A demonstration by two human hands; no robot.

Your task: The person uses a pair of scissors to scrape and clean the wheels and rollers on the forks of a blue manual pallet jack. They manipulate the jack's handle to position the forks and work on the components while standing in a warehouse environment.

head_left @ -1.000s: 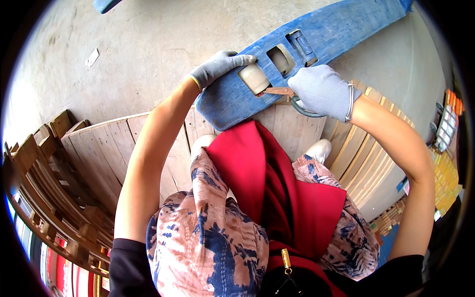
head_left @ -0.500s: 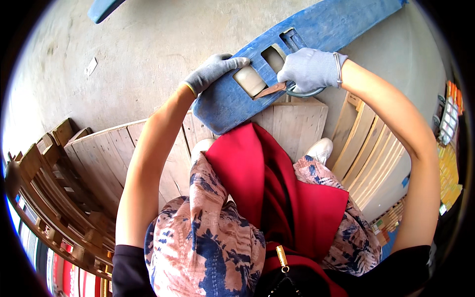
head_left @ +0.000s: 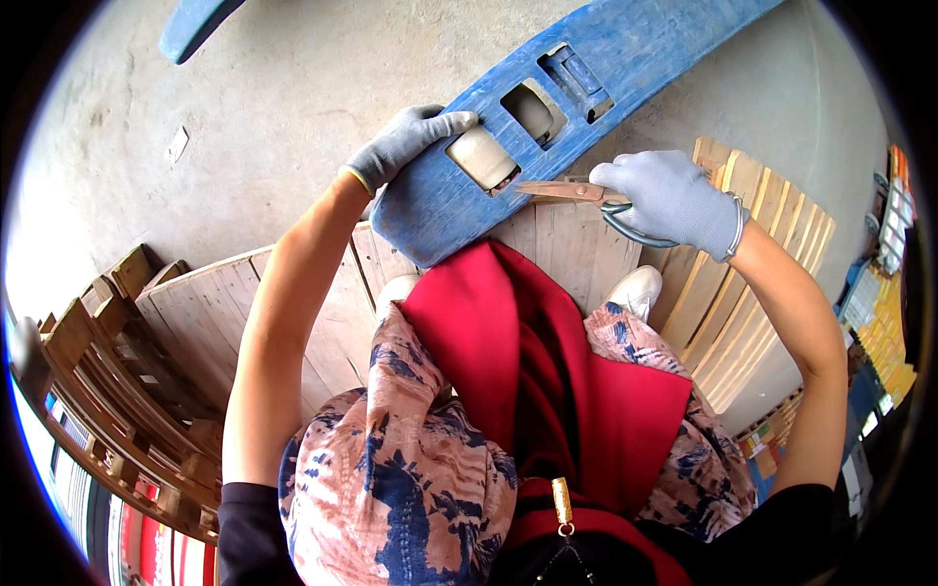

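Observation:
A long blue metal fork, like that of a pallet truck (head_left: pixel 420 210), slants up to the far right, its near end by my lap. Set in its first opening is a cream roller (head_left: pixel 481 158). A second opening (head_left: pixel 535 112) shows a rounded pale part, and a third holds blue metal pieces. My left hand (head_left: pixel 410 146), in a grey glove, grips the fork's left edge beside the roller. In my gloved right hand (head_left: pixel 669 200) is a pair of scissors (head_left: pixel 562 190) with rusty blades and dark handles. Their tips lie over the fork's edge near the roller's lower corner; contact cannot be told.
Under the fork's near end lies a pale wooden pallet (head_left: pixel 210 308). Slatted wooden pallets (head_left: pixel 88 361) stand at the left, and another slatted pallet (head_left: pixel 743 273) lies at the right. A second blue piece (head_left: pixel 195 27) rests on the concrete floor (head_left: pixel 283 88), far left.
My right hand has drawn back to the right with the scissors, off the fork, uncovering the openings. The scissors' blades now point left. My left hand keeps its hold on the fork.

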